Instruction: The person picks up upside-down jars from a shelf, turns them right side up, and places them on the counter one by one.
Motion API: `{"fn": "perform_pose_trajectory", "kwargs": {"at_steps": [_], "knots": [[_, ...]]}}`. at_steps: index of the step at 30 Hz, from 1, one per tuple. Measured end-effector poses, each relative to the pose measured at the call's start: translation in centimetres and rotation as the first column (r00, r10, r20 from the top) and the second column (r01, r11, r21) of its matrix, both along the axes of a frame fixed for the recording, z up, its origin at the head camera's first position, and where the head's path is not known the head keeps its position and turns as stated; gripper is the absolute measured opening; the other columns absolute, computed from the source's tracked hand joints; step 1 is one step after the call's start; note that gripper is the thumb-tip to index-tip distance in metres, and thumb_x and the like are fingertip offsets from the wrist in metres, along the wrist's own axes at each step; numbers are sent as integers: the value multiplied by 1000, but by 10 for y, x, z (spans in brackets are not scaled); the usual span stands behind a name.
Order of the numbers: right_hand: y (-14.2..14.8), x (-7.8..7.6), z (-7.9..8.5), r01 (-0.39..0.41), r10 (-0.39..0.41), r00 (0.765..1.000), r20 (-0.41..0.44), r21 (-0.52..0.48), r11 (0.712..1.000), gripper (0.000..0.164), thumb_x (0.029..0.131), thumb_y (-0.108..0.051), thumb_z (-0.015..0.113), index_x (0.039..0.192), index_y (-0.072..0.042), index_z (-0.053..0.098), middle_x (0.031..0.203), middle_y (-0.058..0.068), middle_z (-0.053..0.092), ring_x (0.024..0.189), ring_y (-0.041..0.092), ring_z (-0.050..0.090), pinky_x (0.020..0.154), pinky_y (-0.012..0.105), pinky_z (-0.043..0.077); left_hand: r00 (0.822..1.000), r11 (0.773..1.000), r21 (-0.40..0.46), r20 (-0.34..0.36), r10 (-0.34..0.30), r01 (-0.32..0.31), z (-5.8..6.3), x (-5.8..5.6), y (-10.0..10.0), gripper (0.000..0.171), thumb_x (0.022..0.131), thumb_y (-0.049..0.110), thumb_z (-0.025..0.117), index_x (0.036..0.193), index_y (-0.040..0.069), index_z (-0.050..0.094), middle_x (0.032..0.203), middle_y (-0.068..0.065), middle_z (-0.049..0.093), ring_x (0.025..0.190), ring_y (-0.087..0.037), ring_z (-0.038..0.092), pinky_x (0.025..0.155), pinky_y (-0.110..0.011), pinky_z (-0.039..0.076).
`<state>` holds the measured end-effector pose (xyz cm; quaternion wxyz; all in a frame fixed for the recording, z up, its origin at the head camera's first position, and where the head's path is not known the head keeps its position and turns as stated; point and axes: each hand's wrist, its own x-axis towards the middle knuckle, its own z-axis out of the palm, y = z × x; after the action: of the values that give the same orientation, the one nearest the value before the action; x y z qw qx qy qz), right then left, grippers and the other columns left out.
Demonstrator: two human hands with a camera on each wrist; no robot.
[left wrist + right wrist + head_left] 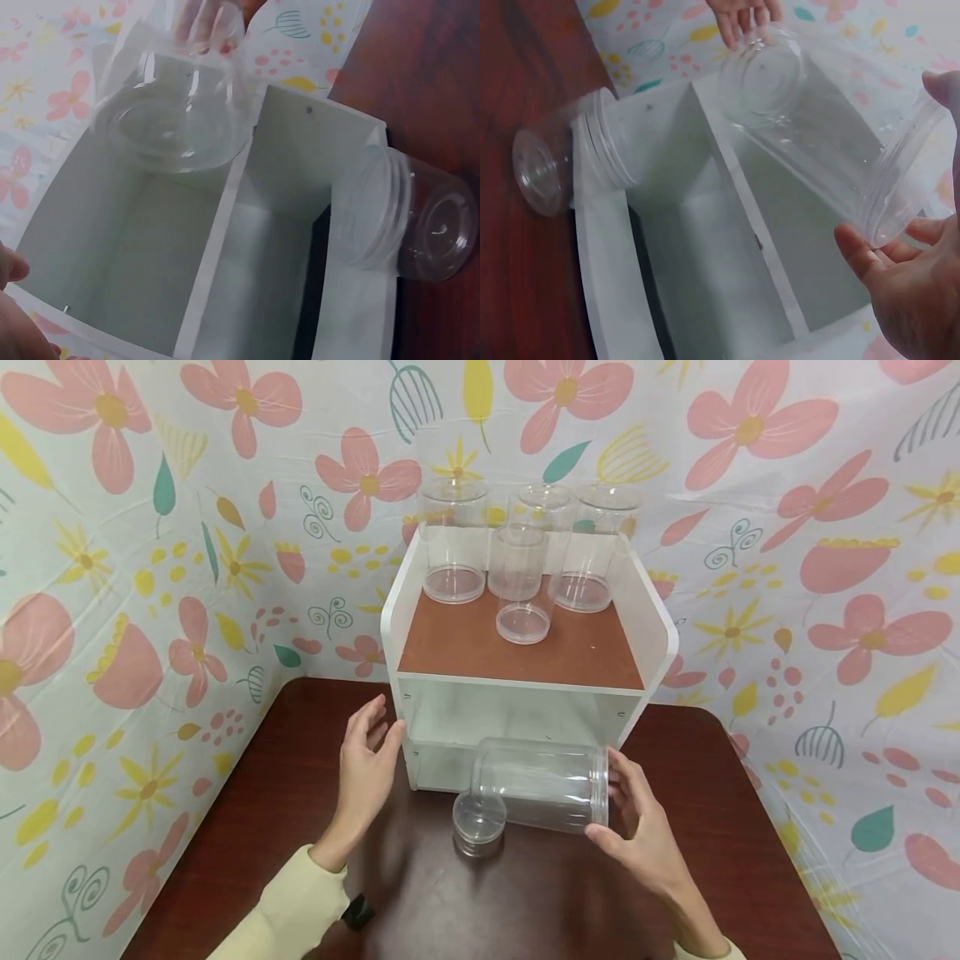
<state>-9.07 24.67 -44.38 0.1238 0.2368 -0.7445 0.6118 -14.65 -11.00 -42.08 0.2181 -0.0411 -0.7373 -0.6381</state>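
From the head, looks forward and down across the dark reddish-brown wooden table [255, 835], far enough back to frame the white shelf unit with brown top board [450, 652], the flower-printed white cloth [772, 568] behind, plus the left hand [367, 768] and right hand [641, 831]. From the left wrist, peers closely into the unit's open front, rolled sideways, with the table at right. From the right wrist, faces the same compartments, similarly near, rolled oppositely, with the table at left. Shares, across all three, the large clear plastic jar [540, 785] and small clear round jar [478, 820].
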Motion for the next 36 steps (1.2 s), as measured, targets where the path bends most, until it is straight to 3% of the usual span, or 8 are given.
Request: {"fn": "perform_pose_trajectory", "kwargs": {"at_steps": [12,19,24,30,36], "knots": [[24,4,12,53,-52,998,-18,91,994,98,73,19,74,160,-3,33,143,10,43,117,15,48,99,17,42,999,999,-38,39,1,1,7,-27,0,47,102,15,67,145,-1,57,152,-17,47,131,-30,57,107,-44,48],[33,4,22,98,-86,994,-70,198,975,100,70,12,81,159,-7,38,148,10,43,122,14,48,97,15,41,997,993,-109,55,59,-53,7,-37,4,37,102,19,65,137,7,66,124,-17,71,113,-27,70,96,-44,55],[38,5,31,166,-142,985,-101,292,942,104,67,5,86,159,-13,41,148,7,44,126,12,44,98,14,36,994,981,-169,48,99,-89,8,-42,5,30,102,20,65,130,12,72,113,-11,75,102,-22,73,87,-45,58],[39,4,44,219,-157,967,-200,339,915,108,60,5,90,157,-9,44,144,7,47,126,9,45,100,12,33,989,962,-233,17,148,-140,6,-45,5,27,102,20,66,127,12,74,109,-10,77,92,-22,75,75,-43,57],[40,6,58,265,-180,952,-248,372,890,112,56,2,94,156,-8,45,143,9,48,128,7,43,100,11,32,985,947,-275,-33,167,-169,6,-46,5,27,100,18,67,125,11,75,101,-10,78,72,-21,69,58,-37,46]]}}
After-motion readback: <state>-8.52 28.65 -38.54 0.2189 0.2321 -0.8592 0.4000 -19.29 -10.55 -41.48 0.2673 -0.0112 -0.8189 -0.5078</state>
